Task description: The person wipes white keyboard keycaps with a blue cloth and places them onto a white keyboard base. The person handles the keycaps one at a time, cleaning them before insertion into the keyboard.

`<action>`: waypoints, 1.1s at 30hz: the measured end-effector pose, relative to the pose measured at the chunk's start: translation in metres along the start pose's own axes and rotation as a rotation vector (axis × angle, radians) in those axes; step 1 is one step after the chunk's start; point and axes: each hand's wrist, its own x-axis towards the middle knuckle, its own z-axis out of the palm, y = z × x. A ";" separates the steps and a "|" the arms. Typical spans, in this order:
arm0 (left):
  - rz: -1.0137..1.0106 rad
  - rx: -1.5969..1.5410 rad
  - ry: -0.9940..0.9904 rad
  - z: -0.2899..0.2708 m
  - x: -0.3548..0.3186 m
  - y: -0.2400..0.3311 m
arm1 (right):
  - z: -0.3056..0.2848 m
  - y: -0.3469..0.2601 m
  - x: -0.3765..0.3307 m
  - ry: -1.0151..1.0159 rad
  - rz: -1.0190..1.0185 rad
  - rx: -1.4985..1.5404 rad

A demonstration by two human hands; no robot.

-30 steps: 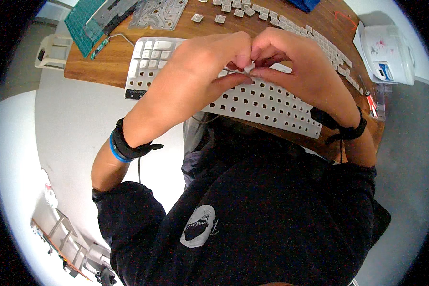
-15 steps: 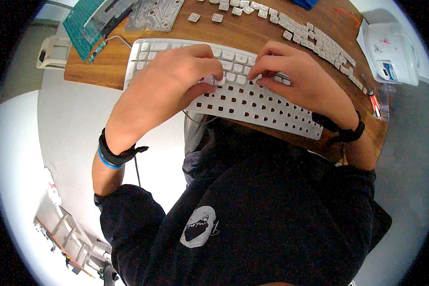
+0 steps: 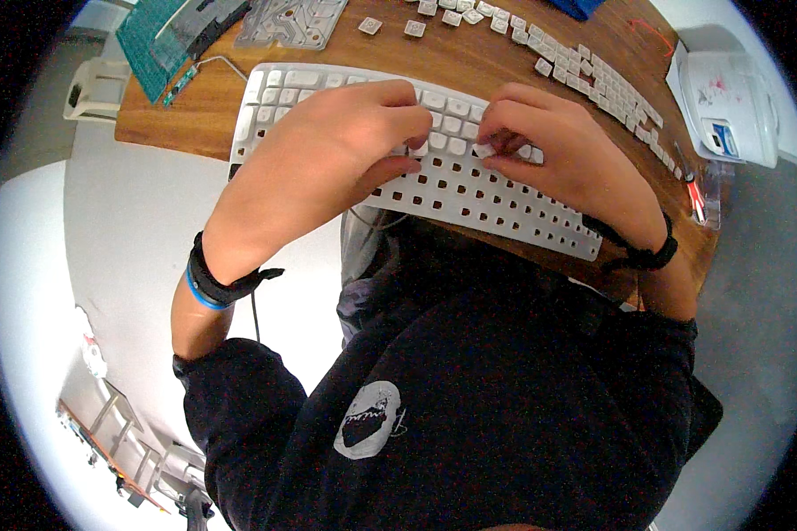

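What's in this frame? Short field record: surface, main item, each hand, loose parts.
surface: wooden table
main item: white keyboard, many key sockets bare
left hand: resting on keyboard, fingers bent over the keys
right hand: fingertips pinching a white keycap at the key rows
loose parts: white keycaps scattered along the table's far edge
far left: green cutting mat

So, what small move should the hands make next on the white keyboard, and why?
Probably press down the keycap that the right hand pinches at the keyboard. It sits over the partly filled rows, many sockets below are still bare, and the left hand rests on the frame beside it, steadying it.
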 end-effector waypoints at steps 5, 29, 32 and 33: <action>0.037 0.086 0.031 0.007 -0.001 -0.002 | -0.002 -0.005 0.002 -0.025 0.046 -0.063; 0.056 0.087 0.044 0.007 -0.007 -0.006 | -0.011 -0.007 0.002 -0.011 0.151 0.128; 0.075 0.085 0.031 0.007 -0.005 -0.008 | -0.009 -0.008 0.001 -0.009 0.141 0.095; 0.075 0.087 0.025 0.006 -0.005 -0.008 | -0.008 -0.008 0.002 -0.026 0.131 0.060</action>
